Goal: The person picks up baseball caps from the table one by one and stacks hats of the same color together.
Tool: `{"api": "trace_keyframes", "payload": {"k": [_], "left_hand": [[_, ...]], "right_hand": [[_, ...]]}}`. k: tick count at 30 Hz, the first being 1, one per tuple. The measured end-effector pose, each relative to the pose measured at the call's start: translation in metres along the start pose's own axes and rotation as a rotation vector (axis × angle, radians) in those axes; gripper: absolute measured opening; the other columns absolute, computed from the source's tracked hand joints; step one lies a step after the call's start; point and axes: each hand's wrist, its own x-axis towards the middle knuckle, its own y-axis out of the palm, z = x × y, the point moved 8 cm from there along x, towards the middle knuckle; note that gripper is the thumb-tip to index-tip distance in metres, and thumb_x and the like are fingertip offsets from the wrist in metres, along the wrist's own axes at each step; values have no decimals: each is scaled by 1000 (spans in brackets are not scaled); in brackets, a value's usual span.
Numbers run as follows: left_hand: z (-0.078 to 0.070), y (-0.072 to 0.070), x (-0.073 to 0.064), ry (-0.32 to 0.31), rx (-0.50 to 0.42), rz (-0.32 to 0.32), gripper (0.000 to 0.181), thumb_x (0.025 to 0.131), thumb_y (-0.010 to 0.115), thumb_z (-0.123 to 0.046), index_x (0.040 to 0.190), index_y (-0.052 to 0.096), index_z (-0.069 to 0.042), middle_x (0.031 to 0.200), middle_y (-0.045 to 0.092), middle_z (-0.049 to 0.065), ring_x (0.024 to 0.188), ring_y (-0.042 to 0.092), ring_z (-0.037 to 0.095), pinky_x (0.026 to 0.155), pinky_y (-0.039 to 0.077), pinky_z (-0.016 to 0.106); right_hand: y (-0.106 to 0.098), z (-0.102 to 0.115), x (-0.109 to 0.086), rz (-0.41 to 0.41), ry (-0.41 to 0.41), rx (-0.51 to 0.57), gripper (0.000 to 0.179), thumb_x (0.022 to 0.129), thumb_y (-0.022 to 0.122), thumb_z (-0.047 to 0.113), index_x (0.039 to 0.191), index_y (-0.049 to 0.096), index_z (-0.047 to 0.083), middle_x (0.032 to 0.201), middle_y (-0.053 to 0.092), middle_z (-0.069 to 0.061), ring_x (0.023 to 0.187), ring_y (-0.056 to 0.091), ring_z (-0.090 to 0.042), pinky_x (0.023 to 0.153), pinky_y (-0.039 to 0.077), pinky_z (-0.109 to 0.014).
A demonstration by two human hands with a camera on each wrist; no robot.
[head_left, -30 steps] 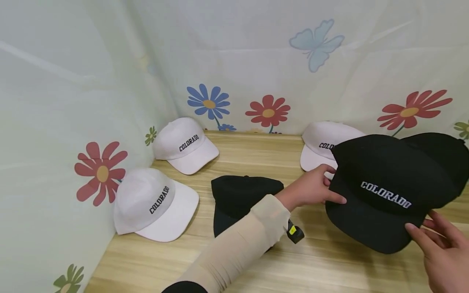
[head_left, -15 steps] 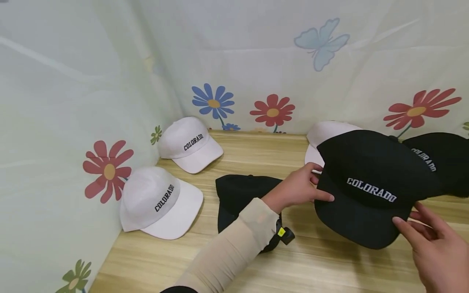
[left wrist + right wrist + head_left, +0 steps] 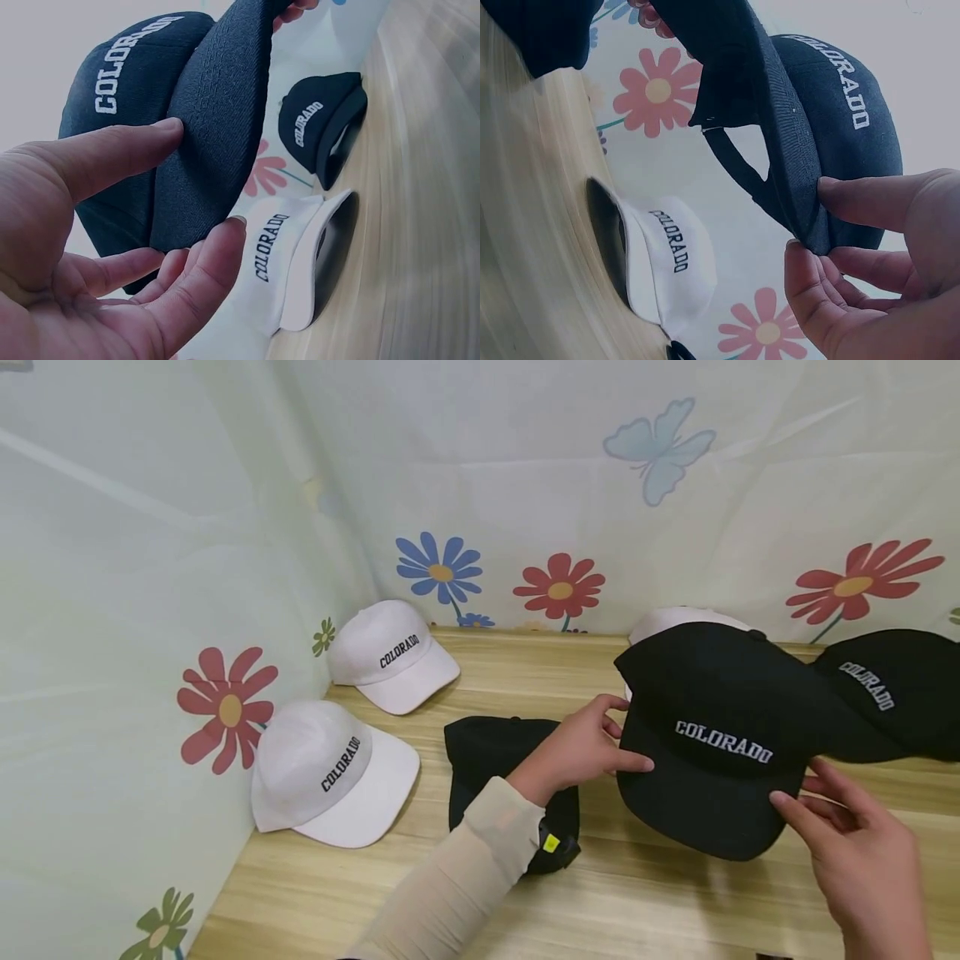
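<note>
A black baseball cap with white COLORADO lettering is held up over the wooden table, brim toward me. My left hand pinches the left side of its brim, thumb on top and fingers beneath. My right hand grips the brim's right side the same way. In the left wrist view the thumb presses on the cap near the seam of crown and brim. From the right wrist, the cap's open back strap shows under the brim. A second black cap lies beneath my left forearm, partly hidden by it.
Two white COLORADO caps stand at the left, one nearer and one in the back corner. Behind the held cap a white cap is mostly covered. Another black cap sits at the right. Flower-printed cloth walls the table.
Both hands have shifted left with the held black cap, uncovering more of the black cap on the right. The view has turned slightly rightward.
</note>
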Motion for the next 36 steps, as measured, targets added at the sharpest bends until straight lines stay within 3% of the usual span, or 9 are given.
{"api": "trace_keyframes", "payload": {"k": [7,13,17,27,36], "left_hand": [[2,-18,-12,0,37,-34,77,72,86,-32,136,44,-20,98,58,-3,71,63,14,65,53,28],[6,-37,-22,3,75,-74,80,73,85,-36,139,42,-20,100,60,-4,77,63,12,69,53,27],[11,-49,-31,-12,94,-102,81,74,84,-37,141,42,-20,102,59,-3,80,62,13,67,53,27],[13,-71,-45,14,170,-163,81,75,82,-42,143,44,-19,109,60,-2,91,58,12,73,52,25],[18,-80,-59,17,194,-177,79,76,81,-41,143,45,-17,111,61,1,91,59,13,80,52,27]], "right_hand": [[10,16,-4,58,-102,33,69,86,72,34,147,42,24,103,53,24,82,52,12,64,44,-3],[28,30,-6,146,-143,29,73,85,71,39,149,38,24,119,56,6,89,53,7,68,47,-4],[40,42,-12,163,-190,37,72,87,70,37,149,39,20,123,55,-1,92,53,4,71,46,-3],[54,66,-17,176,-339,76,67,88,71,27,146,43,10,106,53,20,88,56,10,72,47,-4],[65,73,-26,199,-391,91,65,87,72,23,144,46,7,104,53,20,86,56,10,74,47,-4]]}}
